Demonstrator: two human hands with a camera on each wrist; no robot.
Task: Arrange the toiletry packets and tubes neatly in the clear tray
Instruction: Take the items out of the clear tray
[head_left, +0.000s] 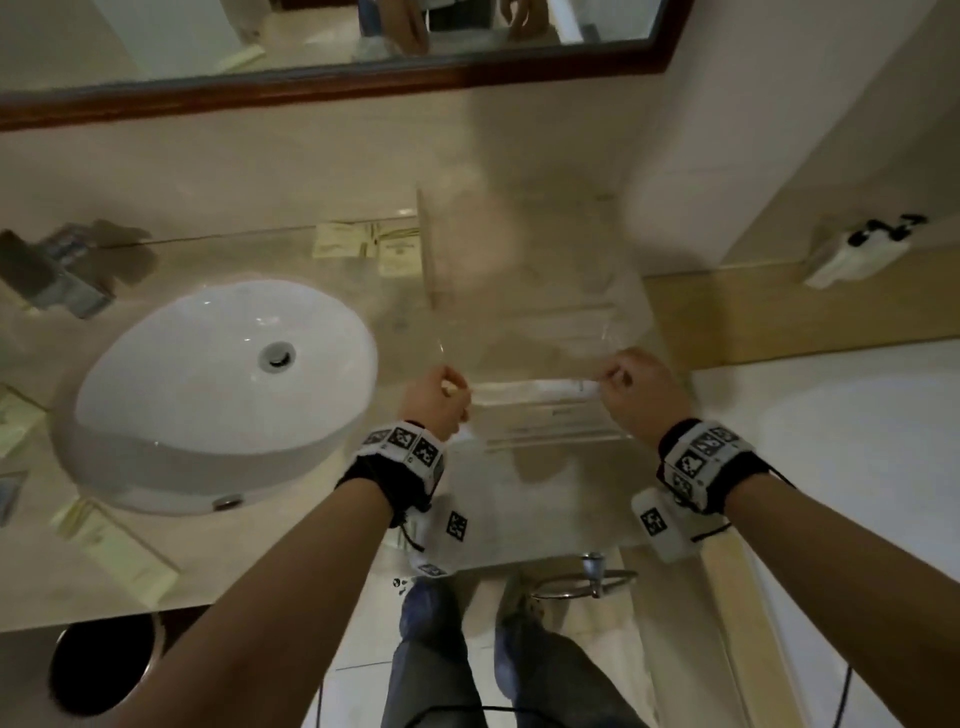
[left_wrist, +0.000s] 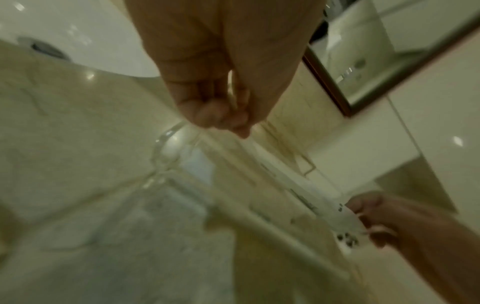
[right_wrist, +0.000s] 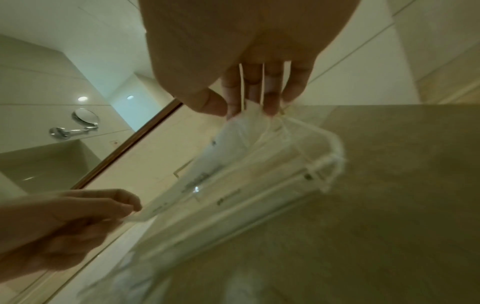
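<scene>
A long white packet is stretched level between my two hands, just above the near part of the clear tray. My left hand pinches its left end and my right hand pinches its right end. More pale packets lie lengthwise in the tray below it. In the left wrist view, my left hand pinches the packet over the tray's corner. The right wrist view shows my right hand gripping the packet above the tray.
Cream packets lie at the tray's back left by the wall. Other cream packets lie at the counter's front left. A white basin and a tap sit to the left. A dark bin stands below.
</scene>
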